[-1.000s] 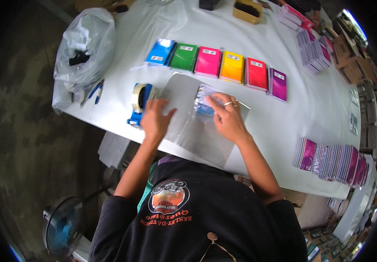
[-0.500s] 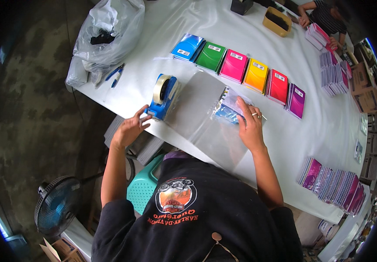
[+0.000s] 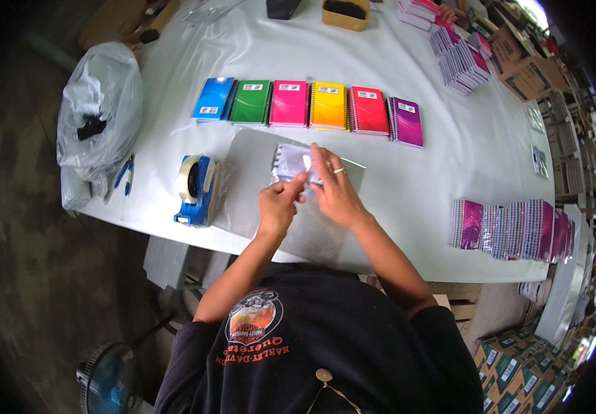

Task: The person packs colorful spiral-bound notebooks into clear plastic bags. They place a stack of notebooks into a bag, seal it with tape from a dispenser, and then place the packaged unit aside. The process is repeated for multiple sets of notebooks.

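Nearest the body: left hand (image 3: 277, 208) and right hand (image 3: 339, 196) come together over the work, both at the packet. Left thumb and forefinger are drawn together at the packet's near edge; whether any film is caught between them cannot be told. Right fingers are stretched out side by side along the packet's right side, thumb apart from them.

The plastic-wrapped packet (image 3: 291, 160) lies on a gray sheet (image 3: 245, 165), just beyond the left fingertips and just left of the right ones. Neither hand is clearly nearer. Its dark-toothed edge, at the left, runs roughly away from the body; the near right corner is covered, so the long axis cannot be confirmed.

Left of the sheet, near the left hand: a blue tape dispenser (image 3: 204, 195), upright on the white surface (image 3: 408, 190), touched by neither hand.

Beyond the packet, apart from the fingers: a row of notebooks (image 3: 289, 103), six colors, running left to right. Farther off, a yellow tub (image 3: 344, 22).
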The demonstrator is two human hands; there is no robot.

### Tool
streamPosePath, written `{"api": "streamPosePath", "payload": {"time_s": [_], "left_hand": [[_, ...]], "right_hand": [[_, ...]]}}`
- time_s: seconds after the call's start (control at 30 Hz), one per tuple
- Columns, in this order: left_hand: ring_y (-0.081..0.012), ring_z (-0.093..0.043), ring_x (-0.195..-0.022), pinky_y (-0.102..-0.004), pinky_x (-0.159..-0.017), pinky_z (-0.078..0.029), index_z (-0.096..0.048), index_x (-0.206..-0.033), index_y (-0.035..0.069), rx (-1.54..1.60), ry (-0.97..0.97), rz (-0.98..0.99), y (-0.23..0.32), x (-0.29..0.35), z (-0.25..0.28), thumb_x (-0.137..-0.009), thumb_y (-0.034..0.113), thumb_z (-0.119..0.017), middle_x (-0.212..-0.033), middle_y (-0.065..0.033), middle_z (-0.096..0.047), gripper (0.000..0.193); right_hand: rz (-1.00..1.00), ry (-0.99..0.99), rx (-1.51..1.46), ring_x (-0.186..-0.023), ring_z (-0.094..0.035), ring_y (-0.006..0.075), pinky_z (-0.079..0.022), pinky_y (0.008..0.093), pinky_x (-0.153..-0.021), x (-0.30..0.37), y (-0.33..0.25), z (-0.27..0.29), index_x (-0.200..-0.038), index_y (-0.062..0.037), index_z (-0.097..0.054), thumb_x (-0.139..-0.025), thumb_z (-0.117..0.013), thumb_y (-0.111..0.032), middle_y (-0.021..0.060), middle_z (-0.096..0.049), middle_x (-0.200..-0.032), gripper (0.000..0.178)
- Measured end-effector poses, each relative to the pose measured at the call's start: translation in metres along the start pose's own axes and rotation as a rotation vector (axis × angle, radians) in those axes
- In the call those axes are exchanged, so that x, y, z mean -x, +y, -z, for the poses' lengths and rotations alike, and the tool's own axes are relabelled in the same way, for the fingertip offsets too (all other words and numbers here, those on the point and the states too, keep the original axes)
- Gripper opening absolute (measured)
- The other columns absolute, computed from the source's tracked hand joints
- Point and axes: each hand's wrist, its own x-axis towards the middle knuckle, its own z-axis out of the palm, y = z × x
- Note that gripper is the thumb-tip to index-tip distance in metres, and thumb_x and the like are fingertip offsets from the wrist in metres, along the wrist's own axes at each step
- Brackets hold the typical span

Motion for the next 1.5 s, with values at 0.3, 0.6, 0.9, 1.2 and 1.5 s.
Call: {"api": "streamPosePath", "payload": {"time_s": [0.3, 0.6, 0.9, 1.2, 1.5], "left_hand": [[-0.0061, -0.044, -0.042, -0.0221, -0.038, -0.032, -0.058, -0.062, 0.006, -0.367, -0.004, -0.180, -0.051, -0.036, 0.036, -0.078, 0.031, -0.073, -0.053, -0.0015, -0.054, 0.034], [-0.0138, -0.058, -0.070, -0.0283, -0.063, -0.048, -0.054, -0.112, 0.001, -0.299, -0.008, -0.471, -0.047, -0.106, 0.150, -0.084, 0.017, -0.064, -0.093, -0.0102, -0.061, 0.034], [-0.0250, -0.058, -0.078, -0.0333, -0.063, -0.048, -0.040, -0.127, -0.004, -0.506, 0.381, -0.462, -0.015, -0.181, 0.242, -0.090, 0.024, -0.053, -0.100, -0.0194, -0.058, 0.049], [-0.0285, -0.052, -0.098, -0.0353, -0.081, -0.044, -0.052, -0.116, -0.001, -0.854, 0.178, -1.019, -0.048, -0.128, 0.142, -0.085, 0.016, -0.059, -0.112, -0.0172, -0.054, 0.036], [-0.0390, -0.016, -0.135, -0.0525, -0.108, -0.012, -0.032, -0.139, 0.009, -1.440, -0.145, -0.823, -0.070, -0.055, 0.095, -0.086, 0.044, -0.051, -0.145, -0.0221, -0.020, 0.067]], "right_hand": [[0.005, -0.192, 0.163, -0.118, -0.043, 0.0298, -0.033, 0.0409, -0.100, -0.005, -0.008, 0.002, -0.123, -0.0036, -0.050, -0.075, -0.056, 0.003, 0.0092, -0.043, -0.131, 0.049], [-0.219, -0.367, 0.230, -0.114, -0.048, 0.0303, -0.031, 0.0417, -0.097, -0.050, -0.021, 0.003, -0.132, -0.0046, -0.033, -0.065, -0.077, -0.026, 0.0181, -0.051, -0.123, 0.083], [-0.319, 0.052, 0.372, -0.099, -0.053, 0.0331, -0.044, 0.0393, -0.083, 0.023, -0.019, 0.135, -0.108, -0.0047, -0.051, -0.058, -0.071, -0.014, 0.0151, -0.055, -0.103, 0.055], [-0.726, 0.597, 0.893, -0.125, -0.036, 0.0302, -0.024, 0.0539, -0.104, 0.218, 0.059, 0.215, -0.111, -0.0111, -0.046, -0.061, -0.073, -0.006, 0.0094, -0.045, -0.125, 0.057], [-0.743, 0.807, 1.034, -0.117, -0.043, 0.0311, -0.032, 0.0506, -0.095, 0.169, 0.078, 0.186, -0.106, -0.0126, -0.050, -0.066, -0.075, -0.019, 0.0084, -0.051, -0.116, 0.048]]}}
